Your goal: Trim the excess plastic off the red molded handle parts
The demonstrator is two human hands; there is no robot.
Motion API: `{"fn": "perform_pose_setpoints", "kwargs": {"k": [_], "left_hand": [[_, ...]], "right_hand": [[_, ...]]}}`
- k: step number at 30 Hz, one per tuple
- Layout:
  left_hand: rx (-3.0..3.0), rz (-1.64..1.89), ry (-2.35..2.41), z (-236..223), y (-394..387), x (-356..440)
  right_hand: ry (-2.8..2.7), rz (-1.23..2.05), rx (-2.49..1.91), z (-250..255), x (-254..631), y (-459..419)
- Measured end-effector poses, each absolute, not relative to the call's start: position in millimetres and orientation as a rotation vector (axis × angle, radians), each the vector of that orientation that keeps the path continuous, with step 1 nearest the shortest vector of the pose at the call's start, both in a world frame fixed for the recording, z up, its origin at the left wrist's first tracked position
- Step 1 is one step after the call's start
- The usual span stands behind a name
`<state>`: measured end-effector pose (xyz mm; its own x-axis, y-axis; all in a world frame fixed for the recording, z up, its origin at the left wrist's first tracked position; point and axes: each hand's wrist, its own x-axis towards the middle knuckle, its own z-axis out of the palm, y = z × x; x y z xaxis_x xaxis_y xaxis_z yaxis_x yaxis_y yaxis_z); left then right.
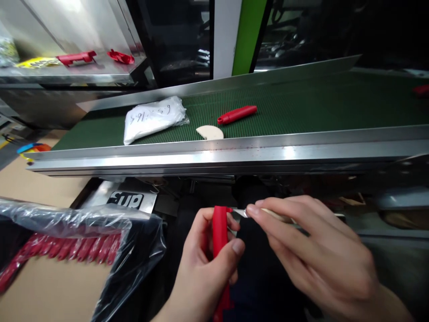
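Trimming a red handle below the conveyor

My left hand gripped the red plastic handle upright, fingers wrapped closed around it, low in front of the steel conveyor rail. My right hand pinched a small blade between thumb and forefinger, its tip touching the handle's top edge. Another red handle lay on the green belt.
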<state>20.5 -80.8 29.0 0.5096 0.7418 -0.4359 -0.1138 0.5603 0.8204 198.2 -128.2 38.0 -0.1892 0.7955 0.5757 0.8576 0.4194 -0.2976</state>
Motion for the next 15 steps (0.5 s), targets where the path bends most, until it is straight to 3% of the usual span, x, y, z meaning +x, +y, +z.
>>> {"fn": "perform_pose_setpoints", "kwargs": {"k": [15], "left_hand": [[0.851,0.579,0.905,29.5,-85.1,21.8]], "right_hand": [[-2.013,-0.158,-1.38,33.2,195.6,-127.0]]}}
